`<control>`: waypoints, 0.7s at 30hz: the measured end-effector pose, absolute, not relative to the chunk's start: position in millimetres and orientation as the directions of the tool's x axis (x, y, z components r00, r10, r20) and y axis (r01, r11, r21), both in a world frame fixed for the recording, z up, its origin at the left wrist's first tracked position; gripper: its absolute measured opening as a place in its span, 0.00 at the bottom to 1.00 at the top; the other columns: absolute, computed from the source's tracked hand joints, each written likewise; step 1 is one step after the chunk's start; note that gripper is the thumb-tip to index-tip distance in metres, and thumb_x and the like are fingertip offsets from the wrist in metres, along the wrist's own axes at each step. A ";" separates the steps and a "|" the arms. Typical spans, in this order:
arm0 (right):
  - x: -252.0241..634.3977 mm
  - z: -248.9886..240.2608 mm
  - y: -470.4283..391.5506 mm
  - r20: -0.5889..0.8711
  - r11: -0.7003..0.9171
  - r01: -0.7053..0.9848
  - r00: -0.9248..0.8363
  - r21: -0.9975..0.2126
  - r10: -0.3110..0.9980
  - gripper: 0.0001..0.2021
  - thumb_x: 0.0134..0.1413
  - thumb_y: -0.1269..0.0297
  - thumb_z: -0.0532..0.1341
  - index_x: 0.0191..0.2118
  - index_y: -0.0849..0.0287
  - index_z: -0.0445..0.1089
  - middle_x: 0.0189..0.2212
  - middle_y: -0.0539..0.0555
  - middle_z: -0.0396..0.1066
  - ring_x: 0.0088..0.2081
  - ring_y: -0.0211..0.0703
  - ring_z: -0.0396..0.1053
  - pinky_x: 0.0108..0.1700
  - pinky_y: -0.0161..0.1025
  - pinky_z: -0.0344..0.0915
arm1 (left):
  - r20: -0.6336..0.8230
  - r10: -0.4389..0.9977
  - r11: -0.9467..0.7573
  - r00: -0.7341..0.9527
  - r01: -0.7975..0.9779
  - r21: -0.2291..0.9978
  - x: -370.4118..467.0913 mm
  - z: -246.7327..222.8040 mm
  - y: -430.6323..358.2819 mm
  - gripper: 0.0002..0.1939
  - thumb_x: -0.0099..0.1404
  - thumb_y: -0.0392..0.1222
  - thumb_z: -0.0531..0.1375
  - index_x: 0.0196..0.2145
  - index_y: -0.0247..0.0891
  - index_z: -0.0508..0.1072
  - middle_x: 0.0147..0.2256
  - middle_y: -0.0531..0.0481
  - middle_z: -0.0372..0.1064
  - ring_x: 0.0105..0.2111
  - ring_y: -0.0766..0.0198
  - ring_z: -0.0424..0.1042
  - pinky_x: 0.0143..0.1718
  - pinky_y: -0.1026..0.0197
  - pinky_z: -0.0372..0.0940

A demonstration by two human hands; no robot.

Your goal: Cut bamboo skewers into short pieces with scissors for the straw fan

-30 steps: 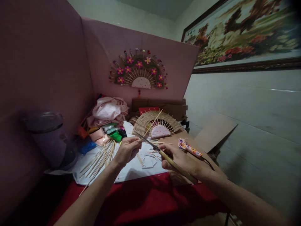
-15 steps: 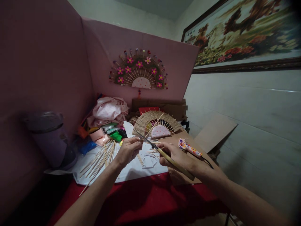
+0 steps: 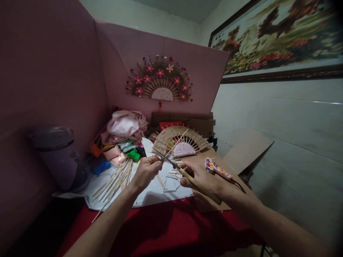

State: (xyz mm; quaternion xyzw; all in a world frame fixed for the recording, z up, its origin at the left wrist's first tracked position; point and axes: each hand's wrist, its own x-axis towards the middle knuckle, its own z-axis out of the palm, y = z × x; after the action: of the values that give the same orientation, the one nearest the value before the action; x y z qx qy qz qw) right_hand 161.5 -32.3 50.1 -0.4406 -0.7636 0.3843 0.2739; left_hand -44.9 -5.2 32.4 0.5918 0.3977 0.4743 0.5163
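Pinched between the fingers of my left hand (image 3: 147,172) is a thin wooden stick (image 3: 177,142) that slants up to the right. My right hand (image 3: 199,176) is closed on scissors (image 3: 197,184) with light-coloured handles, and their blades reach left to the stick near my left fingertips. Just behind the hands, a woven half-round fan (image 3: 167,135) with a spotted pink centre (image 3: 184,150) lies on the table. A pile of loose sticks (image 3: 114,182) is to the left of my left hand.
A flower-patterned glue gun (image 3: 218,169) rests on brown board (image 3: 205,200) at the right. Coloured clay packets (image 3: 115,155) and pink cloth (image 3: 125,123) lie back left, beside a purple container (image 3: 60,160). A flowered fan (image 3: 160,80) hangs on the pink panel.
The view has shifted slightly, so the surroundings sit a little further right. Both hands keep nearly the same pose, with the scissor blades still at the stick.
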 end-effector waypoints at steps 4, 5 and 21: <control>160.0 53.5 -34.6 0.088 0.321 0.517 -0.424 -0.794 0.901 0.25 0.41 0.41 0.62 0.36 0.59 0.65 0.26 0.49 0.62 0.29 0.39 0.58 0.30 0.34 0.54 | 0.256 0.945 -0.277 0.202 0.081 0.957 -45.3 29.8 -5.7 0.13 0.57 0.43 0.55 0.18 0.35 0.61 0.15 0.59 0.48 0.15 0.76 0.47 0.15 0.69 0.41; 159.9 54.0 -35.0 0.088 0.321 0.527 -0.419 -0.787 0.904 0.24 0.41 0.42 0.62 0.36 0.59 0.65 0.26 0.49 0.62 0.29 0.39 0.58 0.30 0.34 0.54 | 0.271 0.941 -0.294 0.201 0.094 0.951 -45.1 29.7 -6.0 0.13 0.57 0.43 0.54 0.18 0.35 0.61 0.15 0.59 0.48 0.15 0.76 0.47 0.16 0.68 0.41; 154.9 53.5 -37.5 0.073 0.284 0.363 -0.498 -0.888 0.864 0.26 0.41 0.39 0.61 0.35 0.58 0.58 0.24 0.46 0.57 0.26 0.35 0.52 0.27 0.33 0.51 | 0.045 0.945 0.023 0.323 -0.205 0.978 -45.6 41.2 -7.4 0.14 0.53 0.42 0.58 0.16 0.35 0.59 0.11 0.61 0.43 0.11 0.78 0.40 0.11 0.72 0.35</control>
State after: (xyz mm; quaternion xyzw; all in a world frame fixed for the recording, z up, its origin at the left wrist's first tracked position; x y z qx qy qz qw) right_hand 154.9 -37.5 53.5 -0.4101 -0.7478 0.4357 0.2877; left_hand -45.6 -7.4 41.2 0.5240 0.3532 0.4625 0.6219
